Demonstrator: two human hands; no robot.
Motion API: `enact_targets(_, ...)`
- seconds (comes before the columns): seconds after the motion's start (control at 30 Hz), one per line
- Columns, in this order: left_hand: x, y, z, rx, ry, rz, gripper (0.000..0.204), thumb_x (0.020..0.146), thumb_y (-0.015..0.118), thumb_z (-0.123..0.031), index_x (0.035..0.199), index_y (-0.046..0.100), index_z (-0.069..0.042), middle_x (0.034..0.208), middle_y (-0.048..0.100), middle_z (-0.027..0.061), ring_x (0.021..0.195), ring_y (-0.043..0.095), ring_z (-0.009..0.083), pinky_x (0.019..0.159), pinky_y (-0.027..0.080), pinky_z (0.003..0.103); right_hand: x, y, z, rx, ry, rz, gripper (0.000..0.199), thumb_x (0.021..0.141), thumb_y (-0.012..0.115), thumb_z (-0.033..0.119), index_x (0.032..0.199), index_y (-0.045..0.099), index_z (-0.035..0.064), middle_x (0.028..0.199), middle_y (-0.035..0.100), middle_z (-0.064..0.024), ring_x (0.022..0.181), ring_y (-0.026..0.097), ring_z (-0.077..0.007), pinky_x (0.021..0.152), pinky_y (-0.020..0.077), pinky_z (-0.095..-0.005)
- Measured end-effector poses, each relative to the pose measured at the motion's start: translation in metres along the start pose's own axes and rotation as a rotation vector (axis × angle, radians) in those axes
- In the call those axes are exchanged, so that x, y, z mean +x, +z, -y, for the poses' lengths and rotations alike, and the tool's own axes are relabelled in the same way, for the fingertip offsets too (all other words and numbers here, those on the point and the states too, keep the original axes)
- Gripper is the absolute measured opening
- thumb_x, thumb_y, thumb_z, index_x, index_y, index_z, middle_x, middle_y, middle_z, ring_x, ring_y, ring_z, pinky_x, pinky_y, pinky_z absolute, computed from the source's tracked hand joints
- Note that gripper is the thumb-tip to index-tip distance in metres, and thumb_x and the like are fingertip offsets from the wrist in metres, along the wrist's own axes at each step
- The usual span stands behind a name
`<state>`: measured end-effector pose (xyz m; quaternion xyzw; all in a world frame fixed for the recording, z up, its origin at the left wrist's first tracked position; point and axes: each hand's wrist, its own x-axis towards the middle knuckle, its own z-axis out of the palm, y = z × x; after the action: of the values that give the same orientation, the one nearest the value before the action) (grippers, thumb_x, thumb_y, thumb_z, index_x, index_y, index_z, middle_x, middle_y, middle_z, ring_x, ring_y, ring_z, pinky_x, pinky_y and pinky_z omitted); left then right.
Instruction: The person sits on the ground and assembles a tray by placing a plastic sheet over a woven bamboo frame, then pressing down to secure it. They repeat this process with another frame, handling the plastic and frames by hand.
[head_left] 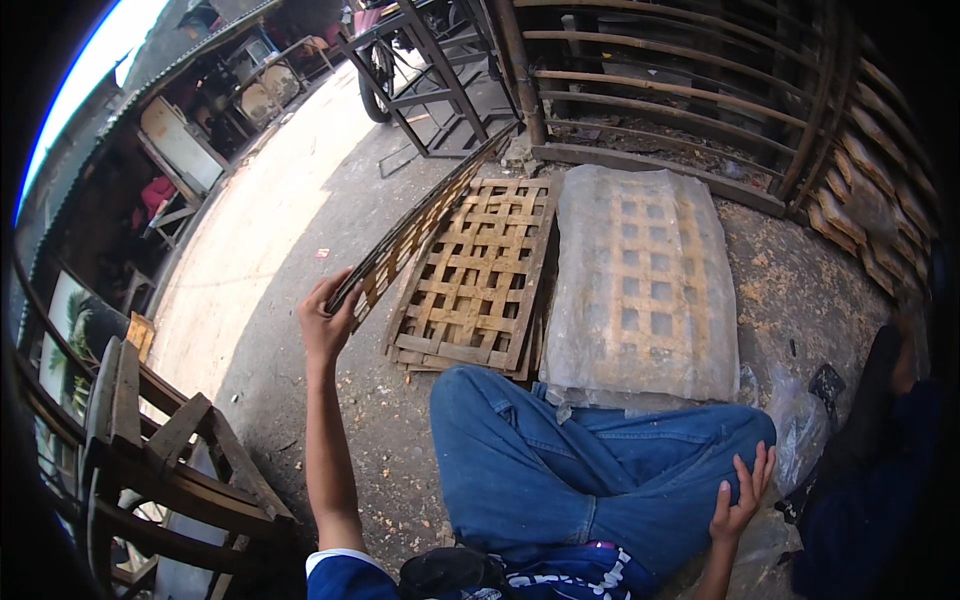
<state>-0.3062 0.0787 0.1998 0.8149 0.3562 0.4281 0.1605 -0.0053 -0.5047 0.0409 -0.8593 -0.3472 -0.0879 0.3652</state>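
Observation:
My left hand (326, 320) grips the near corner of a woven bamboo lattice panel (420, 225) and holds it up on edge, tilted away from me. Beside it a stack of similar lattice panels (475, 275) lies flat on the ground. To the right of the stack lies another lattice panel under a clear plastic sheet (645, 280). My right hand (740, 500) rests open on my right knee, fingers spread on the blue jeans (570, 470). I sit cross-legged on the concrete.
A wooden chair frame (165, 450) stands at my left. A bamboo fence (680, 90) runs behind the panels, with more lattice pieces (880, 210) leaning at the right. A metal frame and a wheel (400, 70) stand farther back. A dark-clothed person (880, 440) is at the right edge.

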Motion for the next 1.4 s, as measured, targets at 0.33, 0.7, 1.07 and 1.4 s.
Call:
enact_targets(0.33,0.026,-0.012,-0.015,-0.326,-0.150,-0.356,0.028,0.091,0.077,-0.015,0.115,0.073,-0.003,0.091,0.072,0.0042,0.070,0.061,0.0070,0.061,0.048,0.019,0.001,0.000,-0.001,0.021,-0.008,-0.004,0.041,0.092,0.054,0.025,0.123,0.065,0.0002,0.154,0.042,-0.0254,0.149,0.023,-0.0490,0.119,0.0176,-0.0616)
enact_targets(0.7,-0.009,-0.005,0.017,-0.296,-0.213,-0.088,0.034,0.095,0.072,-0.016,0.126,0.069,-0.001,0.101,0.075,0.0055,0.095,0.069,0.0110,0.077,0.057,0.025,-0.001,0.003,-0.004,0.039,-0.027,-0.016,0.040,0.096,0.054,0.027,0.124,0.066,0.0008,0.155,0.043,-0.0231,0.150,0.025,-0.0458,0.120,0.0170,-0.0577)
enact_targets(1.07,0.009,-0.015,-0.008,-0.804,-0.339,-0.587,0.026,0.097,0.071,-0.019,0.114,0.069,0.000,0.067,0.042,-0.0069,0.058,0.040,0.0054,0.058,0.045,0.023,0.002,0.000,0.000,0.059,-0.001,-0.052,0.038,0.092,0.057,0.027,0.118,0.069,0.0022,0.152,0.047,-0.0222,0.146,0.029,-0.0497,0.118,0.0215,-0.0615)
enact_targets(1.4,0.014,-0.001,-0.053,-1.316,-0.274,-0.548,0.023,0.103,0.060,-0.030,0.098,0.057,-0.008,0.063,0.035,-0.0037,0.059,0.038,0.0110,0.082,0.051,0.030,0.005,-0.003,-0.001,0.090,0.007,-0.064,0.035,0.090,0.058,0.025,0.114,0.070,0.0019,0.150,0.048,-0.0231,0.145,0.031,-0.0488,0.119,0.0222,-0.0577)
